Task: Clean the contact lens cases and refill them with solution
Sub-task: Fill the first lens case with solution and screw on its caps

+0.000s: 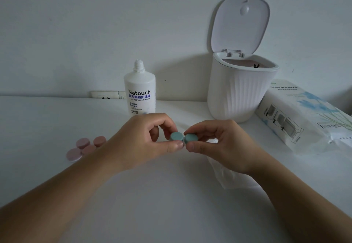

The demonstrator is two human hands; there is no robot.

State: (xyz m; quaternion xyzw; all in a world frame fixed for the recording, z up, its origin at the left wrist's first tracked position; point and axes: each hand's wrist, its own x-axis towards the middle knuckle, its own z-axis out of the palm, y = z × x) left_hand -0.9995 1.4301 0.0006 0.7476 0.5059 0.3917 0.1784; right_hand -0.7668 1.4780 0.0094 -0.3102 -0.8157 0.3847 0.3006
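Observation:
A teal contact lens case (182, 137) with both caps on is held above the white table (47, 121), between my two hands. My left hand (144, 140) pinches its left cap with thumb and forefinger. My right hand (219, 143) pinches the right cap the same way. Pink contact lens cases (85, 147) lie on the table to the left, partly hidden behind my left wrist. A white bottle of contact lens solution (140, 90) stands upright behind my hands, its cap off.
A small white ribbed bin (238, 92) with its lid up stands at the back right. A pack of tissue paper (302, 115) lies at the right. A loose white tissue (226, 178) lies under my right wrist. Wall sockets (106, 94) sit behind the bottle.

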